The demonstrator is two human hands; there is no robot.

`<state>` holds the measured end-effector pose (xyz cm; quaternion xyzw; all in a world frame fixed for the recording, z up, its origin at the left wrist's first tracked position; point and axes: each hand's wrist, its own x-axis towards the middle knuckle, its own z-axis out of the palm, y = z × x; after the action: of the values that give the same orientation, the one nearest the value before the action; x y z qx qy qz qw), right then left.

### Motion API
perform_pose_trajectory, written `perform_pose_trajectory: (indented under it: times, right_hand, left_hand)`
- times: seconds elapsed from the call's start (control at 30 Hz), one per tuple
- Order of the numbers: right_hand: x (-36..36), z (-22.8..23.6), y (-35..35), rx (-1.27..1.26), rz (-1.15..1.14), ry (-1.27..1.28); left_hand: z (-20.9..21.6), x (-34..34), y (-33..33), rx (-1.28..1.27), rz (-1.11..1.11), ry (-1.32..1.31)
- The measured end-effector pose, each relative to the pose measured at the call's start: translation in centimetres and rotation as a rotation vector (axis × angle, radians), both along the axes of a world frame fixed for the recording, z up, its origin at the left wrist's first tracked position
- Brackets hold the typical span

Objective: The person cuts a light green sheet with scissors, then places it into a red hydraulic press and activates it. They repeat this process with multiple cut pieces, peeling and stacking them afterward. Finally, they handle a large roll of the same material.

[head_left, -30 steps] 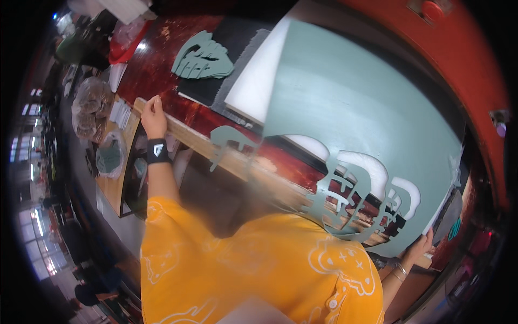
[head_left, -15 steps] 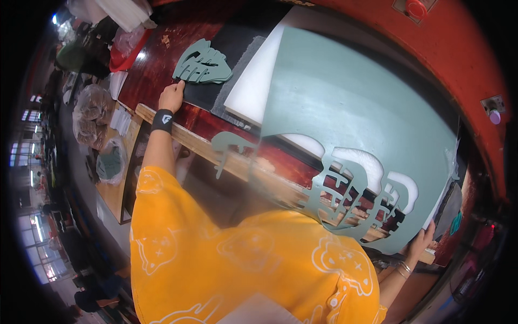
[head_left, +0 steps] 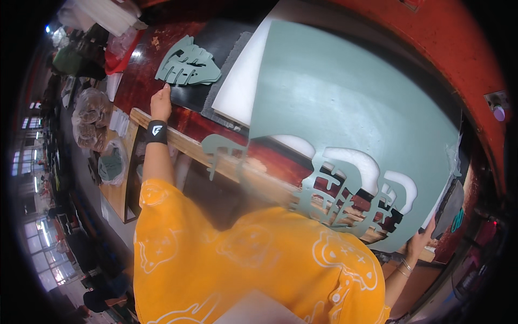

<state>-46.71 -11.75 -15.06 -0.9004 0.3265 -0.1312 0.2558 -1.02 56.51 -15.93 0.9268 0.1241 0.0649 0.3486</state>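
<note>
A large grey-green sheet (head_left: 350,92) slants across the right side, its near part cut through with curved, slotted openings. Its lower right edge is in my right hand (head_left: 421,240), fingers closed at the rim. A narrow cut strip (head_left: 221,144) hangs from the sheet's left side over the table edge. At the far left lies a small stack of slotted grey-green cut pieces (head_left: 189,65). My left hand (head_left: 161,102), with a black wristband, is closed at the stack's near edge; its fingers are partly hidden.
Under the sheet lies a white board (head_left: 245,81) on the dark red table (head_left: 189,116), which has a wooden front edge (head_left: 178,137). An orange-red machine body (head_left: 453,48) rises at the back right. Plastic bags (head_left: 91,116) sit on a side table to the left.
The view has shifted a little. The stack of cut pieces has slid slightly left, away from the white board, with my left hand beside it. My right hand keeps its hold on the sheet.
</note>
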Motion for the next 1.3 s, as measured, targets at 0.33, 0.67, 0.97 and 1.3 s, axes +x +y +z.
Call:
perform_pose_trajectory:
  times: [0.33,0.67,0.97,1.3]
  right_hand:
    - [-0.1,1.2,0.1,0.128,0.059,-0.036]
    - [3.9,6.2,3.3,-0.022,-0.126,0.102]
    - [2.2,6.2,9.6,0.037,-0.300,-0.091]
    - [-3.2,6.4,10.7,0.593,-0.325,-0.089]
  left_hand:
    - [-0.4,-0.7,-0.4,0.130,-0.055,-0.279]
    - [7.7,-13.8,-19.7,-0.357,-0.703,0.189]
    - [6.4,-8.5,-20.3,-0.078,-0.414,0.143]
    - [5.5,-2.2,-19.0,-0.219,-0.636,0.270]
